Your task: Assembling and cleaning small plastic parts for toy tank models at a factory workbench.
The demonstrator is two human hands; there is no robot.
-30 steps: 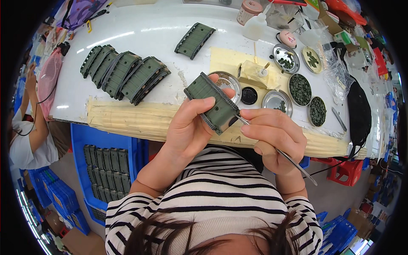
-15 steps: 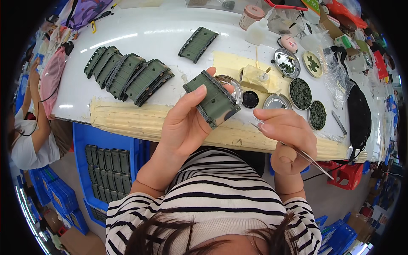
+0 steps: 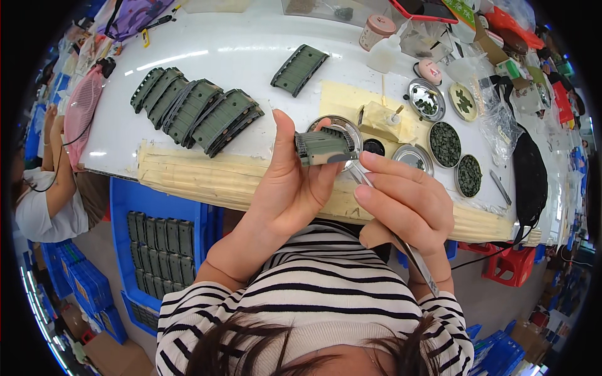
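Observation:
My left hand (image 3: 285, 178) grips a curved green camouflage part (image 3: 325, 145) with ridged rims, held above the table's near edge. In my right hand (image 3: 411, 203) are metal tweezers (image 3: 411, 254); their tips meet the right end of the part, and whether they pinch anything small is too fine to tell. A tan covering wraps one finger of that hand. Behind the held part sits a round metal dish (image 3: 352, 128), partly hidden. More of the same green parts stand in an overlapping row (image 3: 194, 113) at the left, and a single one (image 3: 300, 70) lies farther back.
Round tins of small dark green pieces (image 3: 445, 144) stand at the right, near a yellow-wrapped block (image 3: 385, 122) and a black round lid (image 3: 374, 147). A blue crate (image 3: 119, 219) below the table holds rows of green parts. Another person (image 3: 47, 207) is at far left.
My left hand has tipped the green part so its camouflage edge faces me. My right hand has moved left, bringing the tweezer tips to the part.

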